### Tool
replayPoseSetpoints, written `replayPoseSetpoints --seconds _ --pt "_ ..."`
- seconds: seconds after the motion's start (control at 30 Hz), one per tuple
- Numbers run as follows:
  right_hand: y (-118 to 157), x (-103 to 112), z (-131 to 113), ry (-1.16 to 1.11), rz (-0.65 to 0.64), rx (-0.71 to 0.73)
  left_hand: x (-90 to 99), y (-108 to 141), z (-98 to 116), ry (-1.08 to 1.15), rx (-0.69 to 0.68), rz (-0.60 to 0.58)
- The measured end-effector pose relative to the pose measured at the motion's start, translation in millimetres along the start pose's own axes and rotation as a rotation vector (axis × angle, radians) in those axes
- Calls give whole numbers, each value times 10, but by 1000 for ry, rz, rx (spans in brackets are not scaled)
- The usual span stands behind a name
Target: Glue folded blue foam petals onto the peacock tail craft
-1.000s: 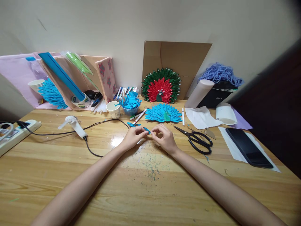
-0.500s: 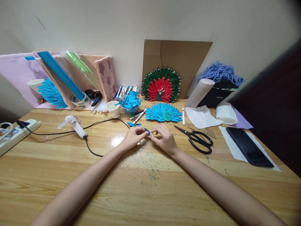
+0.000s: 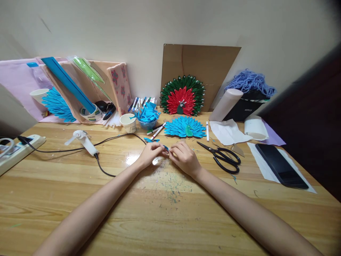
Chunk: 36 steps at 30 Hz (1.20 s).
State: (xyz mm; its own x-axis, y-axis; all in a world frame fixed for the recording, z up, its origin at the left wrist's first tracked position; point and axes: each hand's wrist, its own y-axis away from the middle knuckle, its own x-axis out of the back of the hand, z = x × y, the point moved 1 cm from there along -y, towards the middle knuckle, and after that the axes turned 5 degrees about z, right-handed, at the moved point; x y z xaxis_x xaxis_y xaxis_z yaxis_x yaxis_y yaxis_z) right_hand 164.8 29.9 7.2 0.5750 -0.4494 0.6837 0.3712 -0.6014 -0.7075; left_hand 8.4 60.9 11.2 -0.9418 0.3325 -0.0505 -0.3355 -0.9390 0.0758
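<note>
A small blue strip (image 3: 165,147) is pinched between my left hand (image 3: 150,154) and my right hand (image 3: 185,158), whose fingertips meet low over the wooden table. Just behind my left hand lie folded blue pieces (image 3: 151,140). Beyond my hands a blue fan of petals with a green bird shape (image 3: 189,131) rests on the table. A clear bowl (image 3: 148,124) is heaped with blue strips, and a paper cup (image 3: 128,124) stands to its left. The fingers partly hide the strip.
Black scissors (image 3: 226,156) lie right of my right hand, with a phone (image 3: 281,165) farther right. A white glue gun (image 3: 86,142) and its cord lie to the left. A red and green petal fan (image 3: 183,97) leans on cardboard (image 3: 213,64) behind.
The fingers of both hands have shifted slightly around the blue strip, and less of it shows now. Other objects have stayed in place.
</note>
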Motion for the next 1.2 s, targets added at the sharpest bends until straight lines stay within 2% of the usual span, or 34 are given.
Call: replayPoseSetpoints --seconds 0.17,0.57,0.83,1.2 --pt "3 -3 -17 4 -14 30 -3 -1 -14 -173 -77 61" --pt "19 -1 23 -115 52 -24 36 -24 -7 20 -16 23" --pt "-4 7 6 -234 93 -153 27 -22 12 6 -10 28" --pt "-7 -3 20 -233 94 -182 22 -24 4 -68 -30 32"
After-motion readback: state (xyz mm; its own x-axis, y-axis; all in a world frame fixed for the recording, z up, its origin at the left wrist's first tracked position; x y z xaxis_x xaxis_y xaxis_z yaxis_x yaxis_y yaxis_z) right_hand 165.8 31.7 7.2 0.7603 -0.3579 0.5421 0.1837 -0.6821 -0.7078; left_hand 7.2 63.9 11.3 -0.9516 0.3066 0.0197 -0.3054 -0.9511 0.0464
